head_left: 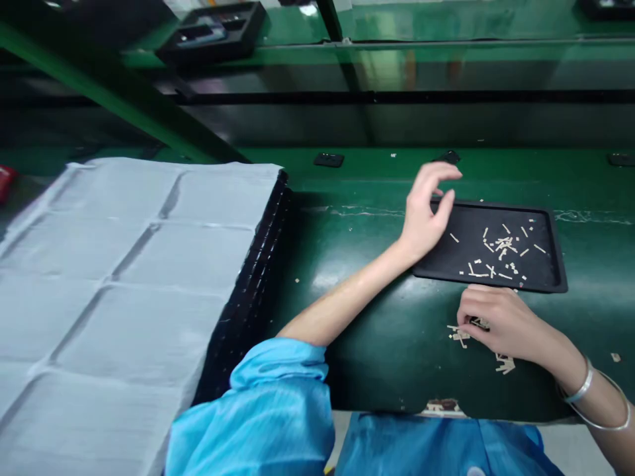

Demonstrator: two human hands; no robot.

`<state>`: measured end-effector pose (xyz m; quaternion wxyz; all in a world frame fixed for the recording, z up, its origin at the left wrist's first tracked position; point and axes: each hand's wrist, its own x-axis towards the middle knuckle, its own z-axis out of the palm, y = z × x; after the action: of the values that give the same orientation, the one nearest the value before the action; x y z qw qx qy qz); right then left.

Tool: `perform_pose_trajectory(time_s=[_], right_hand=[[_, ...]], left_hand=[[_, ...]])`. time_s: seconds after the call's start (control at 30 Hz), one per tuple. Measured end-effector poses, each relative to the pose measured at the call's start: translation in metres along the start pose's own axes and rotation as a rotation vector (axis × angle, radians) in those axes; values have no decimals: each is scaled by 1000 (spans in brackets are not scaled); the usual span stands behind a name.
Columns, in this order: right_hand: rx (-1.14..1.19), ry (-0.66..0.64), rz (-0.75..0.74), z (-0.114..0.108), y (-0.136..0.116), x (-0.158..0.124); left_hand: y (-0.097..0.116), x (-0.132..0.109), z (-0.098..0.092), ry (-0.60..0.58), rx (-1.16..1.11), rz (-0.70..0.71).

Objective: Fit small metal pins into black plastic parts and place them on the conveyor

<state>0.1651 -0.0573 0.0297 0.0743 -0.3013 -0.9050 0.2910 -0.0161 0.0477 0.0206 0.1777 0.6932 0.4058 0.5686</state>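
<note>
My left hand (427, 210) is over the left end of a shallow black tray (559, 258), thumb and fingers curved and apart with nothing seen between them. Small pale strips and bits (505, 246) lie scattered on the tray floor. Below the tray's front edge, my right hand (496, 320) rests low at the green tabletop, its fingers curled and thumb pressed toward them. More pale strips (460, 336) lie on the table by those fingertips, and another small heap of strips (505, 363) sits under the wrist side. What the right fingers pinch is hidden.
A stack of black trays (248, 277) topped by a white sectioned sheet (163, 264) stands at the left. Small black parts (328, 160) lie along the table's back. A green post (149, 112) slants above, and a shelf holds a black box (213, 30).
</note>
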Motion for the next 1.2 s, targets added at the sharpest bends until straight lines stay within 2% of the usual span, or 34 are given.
perform_pose_trajectory(time_s=[0.13,0.23,0.33,0.43,0.6,0.77,0.87,0.97,1.2], right_hand=[[97,-3,67,-7,0,0],[143,38,91,-11,4,-1],[137,60,83,-12,6,-2],[94,42,62,-11,4,-2],[-78,34,-53,-7,-3,-2],[-145,50,-167,-2,-12,-3],[-269,89,-221,3,-20,-2],[-396,122,-238,7,-27,-2],[-394,13,-184,5,-25,-3]], left_hand=[[20,-21,11,-196,-189,-29],[22,-25,16,-327,-273,-95],[20,-24,18,-396,-287,-149],[20,-24,19,-420,-263,-175],[21,-23,21,-447,-229,-186],[23,-21,21,-458,-189,-204],[25,-20,21,-474,-150,-208],[26,-20,21,-491,-126,-178],[23,-20,25,-469,-119,-156]])
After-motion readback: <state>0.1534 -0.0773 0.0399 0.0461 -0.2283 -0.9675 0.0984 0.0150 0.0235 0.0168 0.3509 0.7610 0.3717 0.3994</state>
